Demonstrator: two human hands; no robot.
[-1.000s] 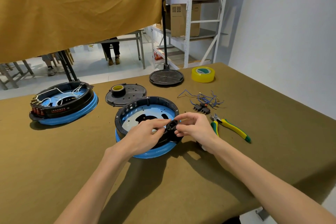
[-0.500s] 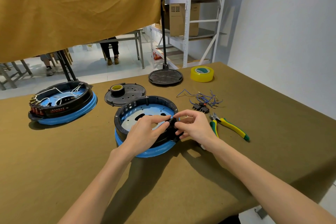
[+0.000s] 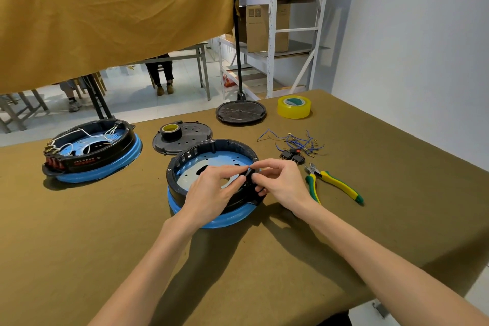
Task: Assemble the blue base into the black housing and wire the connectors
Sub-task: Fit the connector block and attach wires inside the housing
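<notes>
A black ring housing sits on a blue base in the middle of the table. At the housing's right rim both hands pinch one small black connector. My left hand reaches over the housing and grips the part with thumb and forefinger. From the outside, my right hand holds the same part with its fingertips. Loose blue wires and a few black connectors lie to the right. A wired black-and-blue unit stands at the far left.
Yellow-green pliers lie just right of my right hand. A black lid with a tape roll, a round black plate and a yellow tape roll sit further back. A white wall rises on the right.
Both hands have stayed at the housing's right rim. The small black connector has shifted slightly up and toward the rim between the fingertips.
</notes>
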